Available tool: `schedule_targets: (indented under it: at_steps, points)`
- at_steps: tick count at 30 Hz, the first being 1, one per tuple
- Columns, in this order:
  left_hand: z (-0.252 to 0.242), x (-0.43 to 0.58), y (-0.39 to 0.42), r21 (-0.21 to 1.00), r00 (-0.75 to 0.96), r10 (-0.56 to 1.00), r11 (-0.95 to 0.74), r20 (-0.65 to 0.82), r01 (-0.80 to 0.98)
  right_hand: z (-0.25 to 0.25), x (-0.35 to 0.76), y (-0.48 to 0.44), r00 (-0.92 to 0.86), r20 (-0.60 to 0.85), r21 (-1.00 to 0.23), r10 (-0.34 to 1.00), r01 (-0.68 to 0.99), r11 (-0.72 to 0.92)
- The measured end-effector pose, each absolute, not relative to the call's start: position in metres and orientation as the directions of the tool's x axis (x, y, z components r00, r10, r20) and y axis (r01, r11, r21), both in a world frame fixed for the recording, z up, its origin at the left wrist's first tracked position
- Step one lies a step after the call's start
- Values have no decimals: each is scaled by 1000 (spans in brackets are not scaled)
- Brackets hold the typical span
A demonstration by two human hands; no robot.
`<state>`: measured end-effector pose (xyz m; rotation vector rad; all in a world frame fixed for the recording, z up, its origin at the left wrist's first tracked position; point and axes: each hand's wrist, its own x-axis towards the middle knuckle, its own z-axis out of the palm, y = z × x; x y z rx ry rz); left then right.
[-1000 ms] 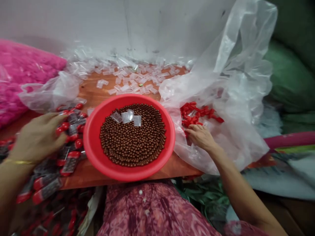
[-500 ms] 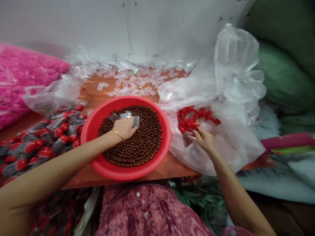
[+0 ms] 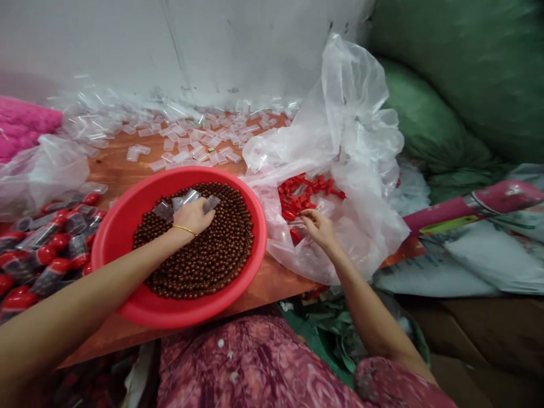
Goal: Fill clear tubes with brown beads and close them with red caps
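Observation:
My left hand (image 3: 192, 216), a gold bangle at its wrist, rests over dark brown beads (image 3: 204, 255) in a red plastic basin (image 3: 259, 226). It is closed on a clear plastic tube (image 3: 211, 203) poking out past the fingers. More clear tubes (image 3: 186, 198) lie on the beads beside its knuckles. To the right of the basin, my right hand (image 3: 319, 228) is at the near side of a pile of red plastic caps (image 3: 300, 192) on a clear plastic bag (image 3: 361, 226). Its thumb and fingers are bent and slightly apart, with no cap visible between them.
Red-capped tubes with dark contents (image 3: 46, 249) are heaped at left. Loose clear tubes (image 3: 195, 139) cover the back of the orange table (image 3: 114, 164) by the wall. A bag of pink pieces (image 3: 25, 127) stands far left. Green sacks (image 3: 429, 107) and a magenta roll (image 3: 476, 207) are at right.
The view has turned to the right, so everything sits farther left. My right hand's fingers have come off the red cap they touched. My left hand stays over the beads with its tube.

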<state>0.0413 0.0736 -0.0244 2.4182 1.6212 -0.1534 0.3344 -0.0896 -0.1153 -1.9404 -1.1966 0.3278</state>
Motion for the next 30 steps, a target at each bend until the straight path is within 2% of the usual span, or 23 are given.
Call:
schedule_targets:
  at_steps: [2, 4, 9, 11, 13, 16, 19, 21, 23, 26, 28, 30]
  points:
    - [-18, 37, 70, 72, 415, 883, -409, -220, 910, -111, 332, -94, 499, 180, -729, 847, 646, -225]
    - [-10, 31, 65, -13, 458, 848, -478, -269, 878, -105, 331, -96, 478, 183, -658, 859, 709, -255]
    - [-3, 17, 50, -126, 540, 698, -659, -470, 742, -90, 323, -80, 319, 99, -296, 942, 914, -279]
    - [-7, 13, 46, -152, 541, 695, -670, -473, 727, -88, 317, -71, 278, 40, -203, 960, 943, -265]
    - [-12, 11, 45, -169, 563, 704, -677, -433, 716, -90, 312, -66, 261, 34, -177, 965, 951, -252]
    - [-16, 11, 45, -173, 624, 684, -714, -378, 678, -98, 313, -67, 292, 118, -301, 949, 921, -245]
    - [-14, 12, 47, -154, 646, 672, -726, -362, 670, -107, 322, -81, 384, 177, -531, 906, 813, -241]
    - [-11, 13, 49, -99, 637, 678, -709, -366, 698, -109, 330, -92, 450, 211, -666, 868, 716, -210]
    - [-9, 14, 50, 9, 625, 677, -676, -389, 737, -107, 337, -103, 536, 236, -762, 811, 620, -188]
    - [-12, 14, 52, 249, 628, 661, -581, -412, 775, -98, 343, -113, 674, 230, -836, 702, 506, -212]
    - [-15, 13, 53, 412, 637, 655, -491, -407, 768, -90, 343, -114, 750, 216, -862, 625, 448, -239]
    - [-17, 12, 53, 549, 634, 640, -370, -433, 749, -83, 340, -113, 816, 158, -929, 556, 313, -196]
